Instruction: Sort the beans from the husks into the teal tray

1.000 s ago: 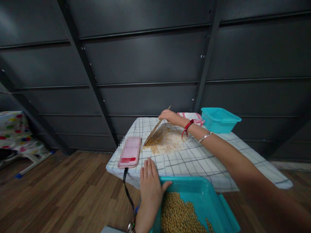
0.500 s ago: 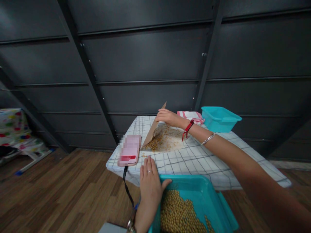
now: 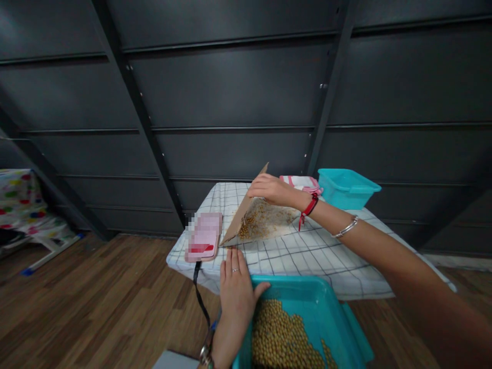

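Note:
My right hand [image 3: 269, 188] grips the top edge of a brown cardboard piece [image 3: 240, 218], which stands tilted against a pile of yellow soybeans [image 3: 261, 221] on the checked tablecloth [image 3: 307, 251]. My left hand [image 3: 236, 289] lies flat with fingers stretched out on the near left rim of a teal tray [image 3: 326, 312]. That tray holds many soybeans [image 3: 280, 338] and sits close below me, at the table's front edge.
A pink phone [image 3: 203, 237] with a dark strap lies at the table's left corner. A second teal tub [image 3: 346, 188] and a pink striped cloth [image 3: 302, 182] sit at the far side. Dark metal wall panels stand behind; wooden floor lies all around.
My right hand has tipped the cardboard more upright and drawn it toward me, pushing the soybeans into a tighter pile. My left hand stays on the tray rim.

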Tool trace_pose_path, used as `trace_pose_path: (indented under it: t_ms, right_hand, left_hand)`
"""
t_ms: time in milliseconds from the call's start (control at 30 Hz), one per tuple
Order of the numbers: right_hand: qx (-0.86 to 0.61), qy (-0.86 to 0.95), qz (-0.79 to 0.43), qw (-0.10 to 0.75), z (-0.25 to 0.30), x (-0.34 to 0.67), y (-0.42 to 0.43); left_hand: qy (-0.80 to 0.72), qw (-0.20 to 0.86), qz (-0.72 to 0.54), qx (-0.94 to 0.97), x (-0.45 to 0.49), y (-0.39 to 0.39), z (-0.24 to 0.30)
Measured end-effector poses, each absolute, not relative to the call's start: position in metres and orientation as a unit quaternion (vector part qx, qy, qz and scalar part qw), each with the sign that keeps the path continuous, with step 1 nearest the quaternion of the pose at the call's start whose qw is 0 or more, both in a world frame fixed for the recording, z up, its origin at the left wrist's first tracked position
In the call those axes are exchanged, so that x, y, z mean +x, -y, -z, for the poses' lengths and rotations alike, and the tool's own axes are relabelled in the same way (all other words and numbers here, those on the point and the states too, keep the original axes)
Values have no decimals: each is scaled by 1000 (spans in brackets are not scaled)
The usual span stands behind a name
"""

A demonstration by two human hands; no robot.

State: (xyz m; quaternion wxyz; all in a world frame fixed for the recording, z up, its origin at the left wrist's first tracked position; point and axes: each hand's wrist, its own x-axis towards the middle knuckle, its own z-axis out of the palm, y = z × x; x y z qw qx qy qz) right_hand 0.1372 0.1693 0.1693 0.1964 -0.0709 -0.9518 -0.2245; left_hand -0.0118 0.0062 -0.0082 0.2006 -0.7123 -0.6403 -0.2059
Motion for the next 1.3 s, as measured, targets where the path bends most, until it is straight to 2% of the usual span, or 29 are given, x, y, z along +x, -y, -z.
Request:
trace_pose_path:
  t_ms: [433, 633, 1300]
  right_hand:
    - [-144, 968, 176, 104, -209, 137, -125]
    - [-156, 969, 176, 77, -209, 131, -119]
    - [-133, 969, 188, 90, -203, 127, -127]
  left_hand:
    - [647, 198, 211, -705, -11, -5, 10]
    - [643, 198, 217, -707, -11, -5, 11]
    - [644, 184, 233, -705, -11, -4, 11]
